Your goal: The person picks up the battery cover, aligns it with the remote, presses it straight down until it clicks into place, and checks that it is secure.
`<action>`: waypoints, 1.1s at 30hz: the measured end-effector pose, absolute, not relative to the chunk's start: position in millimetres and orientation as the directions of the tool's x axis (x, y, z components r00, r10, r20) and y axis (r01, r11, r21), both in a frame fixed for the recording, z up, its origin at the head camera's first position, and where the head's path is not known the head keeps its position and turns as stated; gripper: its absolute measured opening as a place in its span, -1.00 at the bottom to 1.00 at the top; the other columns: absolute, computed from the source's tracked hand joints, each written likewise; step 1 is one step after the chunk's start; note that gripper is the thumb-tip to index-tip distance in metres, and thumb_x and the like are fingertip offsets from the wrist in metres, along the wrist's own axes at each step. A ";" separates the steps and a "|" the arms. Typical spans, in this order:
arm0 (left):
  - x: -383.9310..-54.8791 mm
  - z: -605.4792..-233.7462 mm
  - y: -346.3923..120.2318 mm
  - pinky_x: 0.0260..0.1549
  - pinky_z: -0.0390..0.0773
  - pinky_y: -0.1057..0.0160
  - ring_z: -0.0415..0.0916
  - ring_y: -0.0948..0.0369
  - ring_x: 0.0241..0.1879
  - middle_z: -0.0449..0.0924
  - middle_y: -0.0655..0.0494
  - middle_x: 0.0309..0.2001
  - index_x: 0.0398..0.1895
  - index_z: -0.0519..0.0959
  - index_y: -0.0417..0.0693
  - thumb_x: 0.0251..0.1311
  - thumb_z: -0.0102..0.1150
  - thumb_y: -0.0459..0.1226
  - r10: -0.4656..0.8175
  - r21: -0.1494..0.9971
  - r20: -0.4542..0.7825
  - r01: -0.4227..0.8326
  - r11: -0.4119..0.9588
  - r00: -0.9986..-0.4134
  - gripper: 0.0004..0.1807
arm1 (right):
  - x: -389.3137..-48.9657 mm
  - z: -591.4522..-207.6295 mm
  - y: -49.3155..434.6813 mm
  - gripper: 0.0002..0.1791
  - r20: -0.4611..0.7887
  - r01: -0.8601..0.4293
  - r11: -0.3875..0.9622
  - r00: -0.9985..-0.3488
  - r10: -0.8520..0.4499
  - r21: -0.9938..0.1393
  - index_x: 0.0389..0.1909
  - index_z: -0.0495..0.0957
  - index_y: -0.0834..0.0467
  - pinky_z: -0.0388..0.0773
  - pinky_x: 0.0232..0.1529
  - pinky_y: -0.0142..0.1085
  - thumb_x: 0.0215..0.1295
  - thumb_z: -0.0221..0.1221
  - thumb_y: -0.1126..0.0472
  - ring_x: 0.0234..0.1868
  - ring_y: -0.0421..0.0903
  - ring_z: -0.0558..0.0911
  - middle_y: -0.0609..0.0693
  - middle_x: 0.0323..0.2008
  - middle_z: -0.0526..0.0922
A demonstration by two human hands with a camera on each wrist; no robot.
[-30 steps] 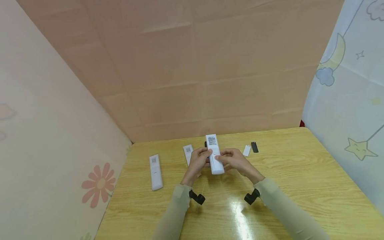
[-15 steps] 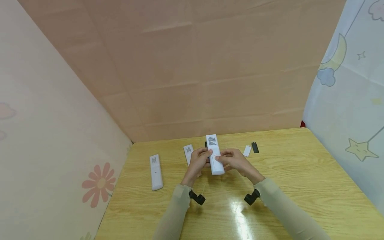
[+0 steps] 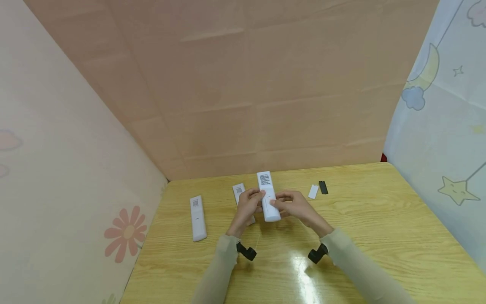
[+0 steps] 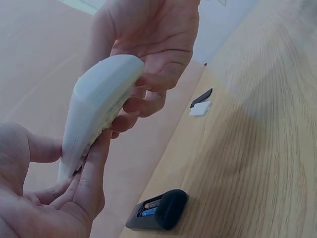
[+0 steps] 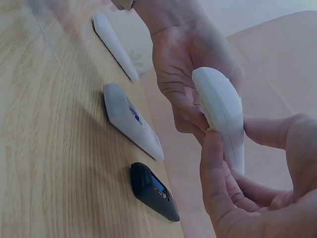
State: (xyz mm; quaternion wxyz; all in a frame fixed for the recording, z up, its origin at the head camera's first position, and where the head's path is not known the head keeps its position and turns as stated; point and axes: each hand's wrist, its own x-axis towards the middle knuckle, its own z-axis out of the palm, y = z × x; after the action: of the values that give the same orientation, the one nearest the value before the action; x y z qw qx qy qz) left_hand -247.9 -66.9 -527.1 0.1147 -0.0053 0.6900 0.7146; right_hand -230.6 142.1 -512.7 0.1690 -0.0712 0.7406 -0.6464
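Observation:
A white remote control [image 3: 268,207] is held above the table, its labelled back turned up toward the head camera. My left hand [image 3: 247,209] grips its left side, thumb on the back and fingers underneath. From the right, my right hand [image 3: 300,207] holds it with the thumb pressed near the lower half of the back. In the right wrist view, a second white remote [image 5: 130,124] on the table has an uncovered battery compartment. A black remote [image 4: 163,213] lies beyond the hands, batteries visible in its open compartment; the held remote hides it from the head camera.
Another white remote [image 3: 198,219] lies back up at the left on the wooden table [image 3: 379,236]. Right of the hands lie a small white battery cover [image 3: 313,191] and a black one [image 3: 323,187]. A beige cloth wall [image 3: 228,105] stands along the table's back edge.
Both hands have shifted slightly left with the white remote, and its top end has swung a little left. The black remote, partly visible behind it before, is now covered in the head view.

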 end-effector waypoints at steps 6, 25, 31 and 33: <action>-247.7 -527.9 -71.4 -0.19 0.80 0.15 0.75 0.15 -0.21 0.75 -0.16 0.06 0.34 0.54 -0.31 0.55 0.23 -0.09 0.148 0.985 -0.157 -0.166 -0.049 -0.976 -0.47 | -223.9 -511.0 138.6 -0.40 -0.147 0.099 0.162 -0.935 -0.322 -0.982 0.38 0.48 0.41 0.77 0.03 0.11 0.50 0.34 0.15 -0.14 0.01 0.78 0.30 0.10 0.63; -247.1 -523.5 -87.6 -0.28 0.73 0.12 0.67 0.23 -0.31 0.74 -0.06 -0.05 0.31 0.57 -0.28 0.54 0.22 -0.10 0.083 0.989 -0.142 -0.145 -0.026 -0.986 -0.51 | -209.0 -504.4 123.4 -0.36 -0.100 0.040 0.179 -0.934 -0.343 -0.983 0.40 0.44 0.38 0.74 0.08 0.10 0.41 0.40 0.21 -0.08 -0.01 0.71 0.30 0.09 0.63; -246.1 -527.2 -91.1 -0.35 0.73 0.25 0.68 0.19 -0.33 0.72 -0.09 -0.08 0.35 0.56 -0.27 0.55 0.22 -0.07 0.041 0.988 -0.150 -0.152 -0.029 -0.988 -0.47 | -206.4 -505.6 117.5 -0.34 -0.093 0.030 0.185 -0.935 -0.341 -0.982 0.41 0.45 0.37 0.73 0.07 0.10 0.38 0.41 0.23 -0.10 -0.01 0.72 0.29 0.07 0.64; -245.7 -527.9 -93.7 -0.33 0.75 0.25 0.70 0.18 -0.33 0.72 -0.10 -0.08 0.34 0.57 -0.26 0.56 0.22 -0.05 0.030 0.987 -0.156 -0.158 -0.037 -0.987 -0.48 | -205.7 -506.3 115.0 -0.35 -0.089 0.025 0.185 -0.934 -0.345 -0.982 0.41 0.46 0.38 0.74 0.07 0.10 0.38 0.41 0.24 -0.10 -0.01 0.72 0.29 0.07 0.64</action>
State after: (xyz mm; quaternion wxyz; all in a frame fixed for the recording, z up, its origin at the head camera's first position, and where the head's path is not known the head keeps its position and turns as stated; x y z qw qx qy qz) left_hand -245.7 -93.7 -527.9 0.0651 -0.0463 0.6908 0.7186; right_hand -205.7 115.0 -506.3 0.1469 -0.1059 0.7555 -0.6296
